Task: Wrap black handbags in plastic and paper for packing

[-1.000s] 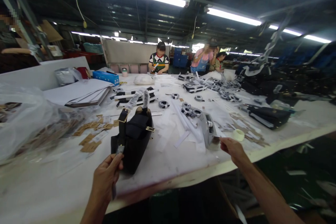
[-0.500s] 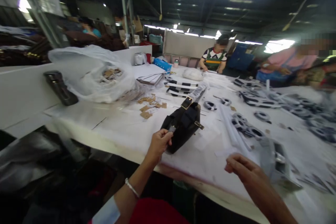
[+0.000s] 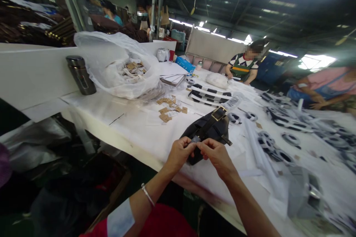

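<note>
Well, over at the far left a brushed-steel flask point(image 3: 81, 75) stands upright on a long white worktable point(image 3: 125, 129), just beside a clear plastic bag point(image 3: 111, 50) heaped with small kraft-brown card tags point(image 3: 132, 67). A loose scatter of the same brown tags point(image 3: 167, 109) lies on the tabletop nearer the middle. Moving right, the person's left hand point(image 3: 180, 154), a thin silver bangle point(image 3: 147, 194) on its wrist, and right hand point(image 3: 214, 153) meet above the table's front edge, thumbs and fingers pinched tightly together on a small grey tag point(image 3: 195, 139). Both hands are on a soft black handbag point(image 3: 214, 127) lying on its side on the table, its dark strap crossing the body and fastened through a gold-coloured rectangular buckle point(image 3: 218, 113). The bag looks clean and unwrinkled, though the hands hide its lower part. Only this one bag is in hand; plenty of brown tags stay loose, and coils of black-and-white strap point(image 3: 290, 139) lie spread across the table's right side, near a grey metal fixture point(image 3: 304, 192). Beyond them, a person in a pink top and blue apron point(image 3: 322, 89) stands at the table's far right.
</note>
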`<state>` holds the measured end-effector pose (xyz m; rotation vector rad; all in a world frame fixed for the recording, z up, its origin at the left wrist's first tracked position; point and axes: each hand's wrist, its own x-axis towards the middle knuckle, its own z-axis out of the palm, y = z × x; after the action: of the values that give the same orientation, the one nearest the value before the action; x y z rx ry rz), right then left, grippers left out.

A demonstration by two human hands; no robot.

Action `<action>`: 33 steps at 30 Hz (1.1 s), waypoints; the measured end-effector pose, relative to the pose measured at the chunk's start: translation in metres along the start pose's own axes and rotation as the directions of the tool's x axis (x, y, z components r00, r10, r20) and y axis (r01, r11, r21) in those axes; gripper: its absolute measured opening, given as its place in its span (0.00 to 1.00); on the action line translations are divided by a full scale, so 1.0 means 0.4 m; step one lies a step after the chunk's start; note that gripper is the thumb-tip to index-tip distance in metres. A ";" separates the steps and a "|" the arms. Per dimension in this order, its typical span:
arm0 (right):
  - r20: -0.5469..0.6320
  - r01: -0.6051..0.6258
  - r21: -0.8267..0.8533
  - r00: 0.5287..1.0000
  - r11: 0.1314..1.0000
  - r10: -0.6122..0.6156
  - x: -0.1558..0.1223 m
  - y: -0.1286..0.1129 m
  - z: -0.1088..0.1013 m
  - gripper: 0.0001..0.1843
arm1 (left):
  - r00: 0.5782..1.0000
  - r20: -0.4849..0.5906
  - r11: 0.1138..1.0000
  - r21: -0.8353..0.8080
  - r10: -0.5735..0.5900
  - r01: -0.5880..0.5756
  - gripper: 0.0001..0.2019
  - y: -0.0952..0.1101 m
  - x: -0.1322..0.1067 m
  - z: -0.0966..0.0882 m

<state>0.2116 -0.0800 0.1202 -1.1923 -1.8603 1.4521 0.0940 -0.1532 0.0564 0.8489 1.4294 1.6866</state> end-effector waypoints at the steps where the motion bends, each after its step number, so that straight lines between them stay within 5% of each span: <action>1: -0.018 -0.008 -0.004 1.000 1.000 0.008 0.007 0.007 0.004 0.21 | 1.000 0.005 1.000 0.003 0.012 -0.012 0.15 -0.003 0.001 -0.004; 9: 0.000 -0.010 -0.022 1.000 1.000 0.010 0.034 0.026 -0.001 0.23 | 0.991 0.105 0.971 -0.213 -0.089 0.109 0.14 -0.009 0.003 -0.011; 18: 0.235 -0.157 0.091 0.963 0.983 0.132 0.032 0.030 -0.043 0.21 | 0.892 0.314 0.740 -0.502 -0.326 0.448 0.16 0.013 -0.008 -0.003; 26: 0.076 -0.097 -0.095 0.992 0.991 0.104 0.034 0.034 -0.004 0.17 | 0.790 0.447 0.529 -0.587 -0.419 0.612 0.12 0.018 -0.033 0.022; 30: -0.042 -0.105 -0.215 0.994 0.971 0.098 0.037 0.046 0.009 0.18 | 0.831 0.366 0.590 -0.586 -0.419 0.555 0.17 0.020 -0.051 0.043; 33: -0.022 -0.119 -0.058 0.993 0.991 0.118 0.020 0.060 0.000 0.18 | 0.881 0.264 0.675 -0.568 -0.394 0.472 0.21 0.016 -0.056 0.049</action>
<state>0.2156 -0.0720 0.0966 -1.3610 -1.8594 1.4519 0.1212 -0.1637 0.0654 0.1982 0.8006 1.5395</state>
